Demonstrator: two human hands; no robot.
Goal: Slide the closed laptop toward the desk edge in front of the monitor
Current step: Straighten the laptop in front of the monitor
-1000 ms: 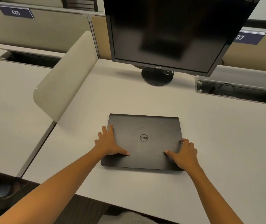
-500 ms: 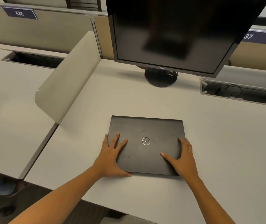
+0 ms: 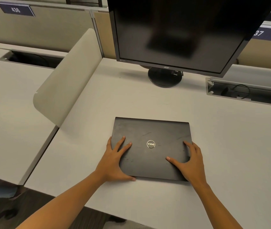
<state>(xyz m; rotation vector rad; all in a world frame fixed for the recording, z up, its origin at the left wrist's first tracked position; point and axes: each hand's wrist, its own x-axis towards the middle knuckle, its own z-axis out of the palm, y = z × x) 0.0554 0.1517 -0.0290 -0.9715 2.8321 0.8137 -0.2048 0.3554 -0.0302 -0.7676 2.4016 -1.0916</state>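
Note:
A closed black laptop [image 3: 151, 129] with a round silver logo lies flat on the pale desk [image 3: 230, 154], in front of the dark monitor [image 3: 181, 30]. My left hand [image 3: 115, 161] holds its near left corner, fingers spread on the lid and thumb along the front edge. My right hand [image 3: 190, 162] covers the near right corner, with the thumb on the lid and the fingers at the right side. A strip of bare desk separates the laptop from the near edge.
The monitor's round black stand [image 3: 164, 78] sits behind the laptop. A curved beige divider [image 3: 65, 83] rises on the left, beside the neighbouring desk [image 3: 7, 113]. An open cable tray [image 3: 247, 93] with wires lies at the back right.
The laptop has slid a little toward me. My left hand has shifted from the lid to the near left corner, thumb now on the front edge.

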